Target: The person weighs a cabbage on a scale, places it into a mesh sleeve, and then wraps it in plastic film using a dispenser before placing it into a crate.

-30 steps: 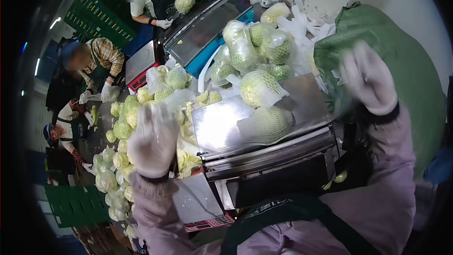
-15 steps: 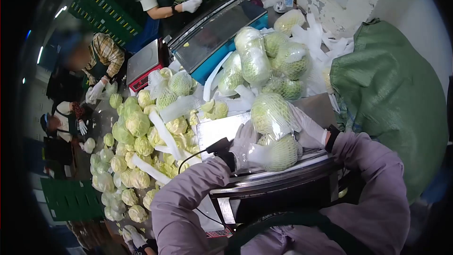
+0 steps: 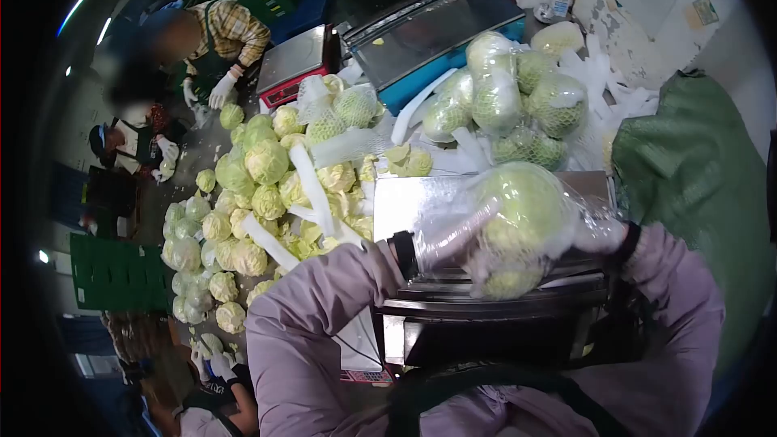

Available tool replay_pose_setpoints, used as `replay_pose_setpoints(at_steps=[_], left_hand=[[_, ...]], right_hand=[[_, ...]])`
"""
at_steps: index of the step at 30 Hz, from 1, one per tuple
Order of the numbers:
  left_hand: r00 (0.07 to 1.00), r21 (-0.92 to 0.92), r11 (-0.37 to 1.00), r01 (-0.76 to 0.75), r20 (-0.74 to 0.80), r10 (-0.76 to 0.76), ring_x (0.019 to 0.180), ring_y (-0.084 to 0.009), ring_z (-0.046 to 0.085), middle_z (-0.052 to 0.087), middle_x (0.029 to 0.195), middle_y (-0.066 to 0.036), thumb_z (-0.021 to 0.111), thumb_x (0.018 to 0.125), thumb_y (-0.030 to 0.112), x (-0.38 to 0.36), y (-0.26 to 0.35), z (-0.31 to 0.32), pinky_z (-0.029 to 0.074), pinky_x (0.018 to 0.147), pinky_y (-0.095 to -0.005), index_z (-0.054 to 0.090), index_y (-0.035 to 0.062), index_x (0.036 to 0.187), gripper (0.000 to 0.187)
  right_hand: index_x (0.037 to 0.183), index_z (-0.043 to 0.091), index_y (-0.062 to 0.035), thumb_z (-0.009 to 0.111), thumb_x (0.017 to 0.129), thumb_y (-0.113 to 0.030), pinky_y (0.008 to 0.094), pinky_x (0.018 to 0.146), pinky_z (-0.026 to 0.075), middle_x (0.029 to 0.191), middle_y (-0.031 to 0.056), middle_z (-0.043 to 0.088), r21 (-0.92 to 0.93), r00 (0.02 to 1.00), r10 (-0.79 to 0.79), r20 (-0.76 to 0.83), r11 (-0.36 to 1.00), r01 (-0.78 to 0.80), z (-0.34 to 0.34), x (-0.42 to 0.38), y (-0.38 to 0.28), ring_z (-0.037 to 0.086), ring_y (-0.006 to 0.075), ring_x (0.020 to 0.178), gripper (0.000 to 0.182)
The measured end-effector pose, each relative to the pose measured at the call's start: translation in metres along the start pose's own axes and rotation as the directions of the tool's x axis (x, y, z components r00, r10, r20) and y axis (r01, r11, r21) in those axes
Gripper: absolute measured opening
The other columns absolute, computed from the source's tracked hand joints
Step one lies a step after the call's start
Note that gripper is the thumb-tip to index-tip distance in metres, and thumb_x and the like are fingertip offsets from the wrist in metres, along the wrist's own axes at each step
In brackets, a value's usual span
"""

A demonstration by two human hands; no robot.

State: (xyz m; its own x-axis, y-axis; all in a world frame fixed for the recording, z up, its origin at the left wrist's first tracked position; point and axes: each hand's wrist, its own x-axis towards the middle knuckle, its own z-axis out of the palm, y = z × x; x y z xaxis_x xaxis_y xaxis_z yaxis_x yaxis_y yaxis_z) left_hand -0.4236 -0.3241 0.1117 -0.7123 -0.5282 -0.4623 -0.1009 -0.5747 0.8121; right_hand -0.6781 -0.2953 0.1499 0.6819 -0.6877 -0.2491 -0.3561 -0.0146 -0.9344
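Note:
My left hand (image 3: 449, 231) and my right hand (image 3: 597, 235), both in white gloves, grip a clear plastic bag (image 3: 566, 202) from either side. Inside it a pale green cabbage (image 3: 526, 209) sits above a second cabbage (image 3: 511, 279). The bag rests on the steel top of a sealing machine (image 3: 405, 202) right in front of me. My lilac sleeves reach in from below.
Bagged cabbages (image 3: 518, 97) pile behind the machine, loose cabbages (image 3: 243, 194) and white net sleeves cover the table to the left. A green sack (image 3: 696, 170) stands at right. A second machine (image 3: 429, 32) and a red scale (image 3: 295, 61) lie farther back. Other gloved workers stand at left and top.
My hands came down from raised positions onto the two cabbages and now hold them wrapped in the plastic bag. The view shifted downward and left.

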Motion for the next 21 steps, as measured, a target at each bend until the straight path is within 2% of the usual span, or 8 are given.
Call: replay_pose_setpoints(at_steps=[2,4,7,9,10,13,15,21], left_hand=[[0.978,-0.282,0.939,0.197,0.126,-0.167,0.080,-0.0209,0.063,0.063,0.087,-0.013,0.047,0.093,0.055,0.019,0.012,-0.011,0.053,0.072,-0.0322,0.055,-0.0033,0.109,0.061],[0.874,-0.294,0.834,0.466,0.298,-0.383,0.068,-0.0212,0.063,0.061,0.075,-0.012,0.048,0.091,0.057,0.034,0.016,-0.043,0.053,0.068,-0.0319,0.057,-0.0028,0.099,0.061],[0.946,-0.035,0.950,0.311,-0.090,-0.313,0.072,-0.0172,0.060,0.063,0.084,-0.008,0.052,0.088,0.058,0.047,0.011,-0.073,0.051,0.070,-0.0274,0.061,0.0007,0.102,0.059],[0.993,-0.033,0.999,0.026,-0.118,-0.029,0.069,-0.0131,0.058,0.064,0.085,-0.004,0.065,0.087,0.031,0.035,-0.001,-0.106,0.049,0.067,-0.0282,0.065,0.0042,0.096,0.029],[0.955,0.424,0.905,-0.045,-0.247,0.163,0.064,-0.0157,0.059,0.062,0.076,-0.005,0.066,0.084,0.035,0.026,-0.016,-0.116,0.050,0.064,-0.0301,0.064,0.0055,0.093,0.030],[0.913,0.877,0.421,0.232,-0.346,0.217,0.088,-0.0286,0.062,0.063,0.095,-0.017,0.072,0.076,0.041,0.007,-0.001,-0.086,0.050,0.080,-0.0406,0.063,0.0103,0.107,0.044],[0.757,0.990,-0.095,-0.104,0.141,0.638,0.121,-0.0430,0.042,0.044,0.131,-0.026,0.076,0.069,0.040,0.007,-0.009,-0.073,0.036,0.101,-0.0496,0.050,0.0085,0.129,0.073],[0.728,0.854,0.262,-0.448,0.179,0.661,0.131,-0.0489,0.024,0.019,0.143,-0.033,0.080,0.065,0.027,0.068,-0.067,-0.055,0.024,0.109,-0.0509,0.016,0.0004,0.144,0.105]], right_hand=[[0.135,0.039,-0.0030,0.049,0.096,-0.042,0.0378,0.058,0.060,0.091,0.0200,0.068,0.620,0.881,0.384,0.276,0.629,-0.468,0.010,0.003,0.077,0.068,0.0272,0.061,0.056],[0.130,0.044,-0.0030,0.031,0.097,-0.055,0.0376,0.061,0.060,0.103,0.0216,0.064,0.675,0.830,0.442,0.340,0.501,-0.542,-0.005,0.014,0.081,0.068,0.0272,0.067,0.063],[0.127,0.047,-0.0023,0.038,0.097,-0.050,0.0329,0.061,0.059,0.113,0.0205,0.061,0.690,0.811,0.496,0.310,0.469,-0.551,-0.017,0.010,0.097,0.068,0.0259,0.073,0.057],[0.131,0.044,-0.0019,0.055,0.091,-0.039,0.0318,0.067,0.057,0.111,0.0209,0.062,-0.145,0.968,0.164,-0.190,0.970,-0.193,-0.020,-0.003,0.130,0.067,0.0273,0.079,0.056],[0.135,0.038,0.0001,0.070,0.078,-0.027,0.0379,0.090,0.049,0.123,0.0233,0.054,-0.079,0.854,0.253,-0.454,0.944,-0.321,-0.020,-0.011,0.097,0.060,0.0317,0.104,0.071],[0.137,0.032,0.0012,0.077,0.069,-0.027,0.0433,0.108,0.031,0.137,0.0242,0.040,-0.605,0.811,-0.284,-0.512,0.789,-0.105,-0.016,-0.025,0.061,0.044,0.0345,0.126,0.086],[0.139,0.026,0.0025,0.079,0.063,-0.026,0.0445,0.113,0.021,0.145,0.0265,0.025,-0.668,0.887,-0.269,-0.374,0.742,-0.057,-0.014,-0.019,0.072,0.027,0.0391,0.135,0.097],[0.142,0.015,0.0085,0.074,0.068,-0.018,0.0482,0.112,0.023,0.146,0.0341,0.011,-0.711,0.846,-0.410,-0.341,0.701,0.053,0.022,0.023,0.122,0.022,0.0498,0.134,0.098]])
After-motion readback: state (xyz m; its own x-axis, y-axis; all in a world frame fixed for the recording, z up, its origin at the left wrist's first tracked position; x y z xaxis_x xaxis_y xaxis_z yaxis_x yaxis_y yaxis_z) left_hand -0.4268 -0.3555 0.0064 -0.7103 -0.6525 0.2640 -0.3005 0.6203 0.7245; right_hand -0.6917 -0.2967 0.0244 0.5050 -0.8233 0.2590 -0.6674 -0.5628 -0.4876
